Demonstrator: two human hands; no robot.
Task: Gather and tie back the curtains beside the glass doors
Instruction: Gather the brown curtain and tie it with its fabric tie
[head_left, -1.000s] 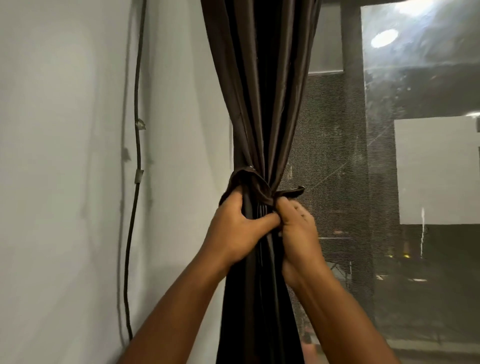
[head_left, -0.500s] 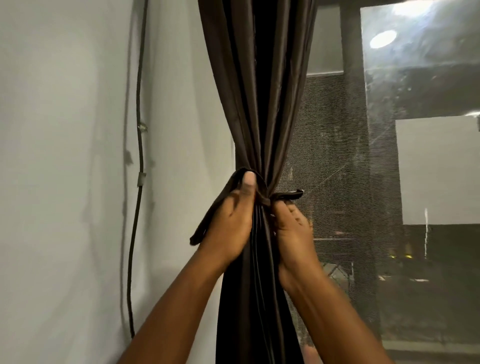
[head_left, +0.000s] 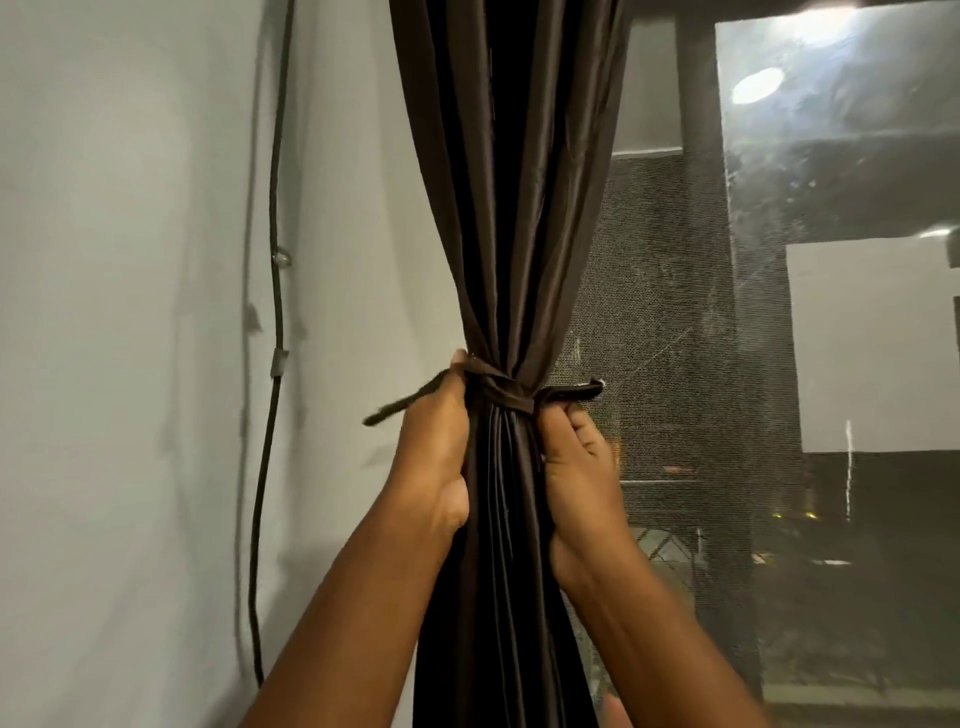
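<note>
We see the pale wall (head_left: 130, 312) carrying a dark cable (head_left: 274, 312), which runs down it from the top edge (held by small clips (head_left: 279, 362) along its length). To the right, the glass door (head_left: 857, 338) backs the hanging dark brown curtain (head_left: 509, 208).

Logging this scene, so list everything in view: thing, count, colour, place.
curtain: one, dark brown, gathered, centre
tie-back strap: one, dark brown, wrapped around the curtain at mid-height, ends sticking out both sides
cable: one, black, clipped down the wall, left
wall: one, pale grey, left
mesh screen: one, dark, behind the curtain
glass door: one, reflective, right
left hand: one, gripping the strap's left end
right hand: one, pinching the strap's right end
</note>
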